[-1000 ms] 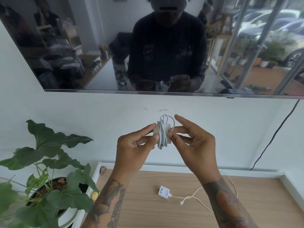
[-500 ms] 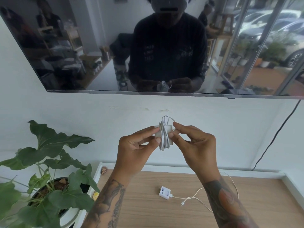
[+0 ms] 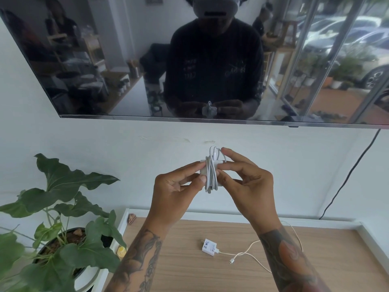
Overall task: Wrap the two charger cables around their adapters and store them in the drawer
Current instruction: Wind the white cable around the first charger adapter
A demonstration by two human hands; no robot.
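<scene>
Both hands' grip (image 3: 210, 175) pinched on wrapped charger (image 3: 211, 174); second adapter's (image 3: 209, 246) handwritten label illegible.

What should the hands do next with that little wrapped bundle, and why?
Probably tuck the loose loop at the top under the wraps. The left hand pinches the wrapped adapter, the right hand fingers that loop, and the second charger lies unwrapped on the wooden top.
</scene>
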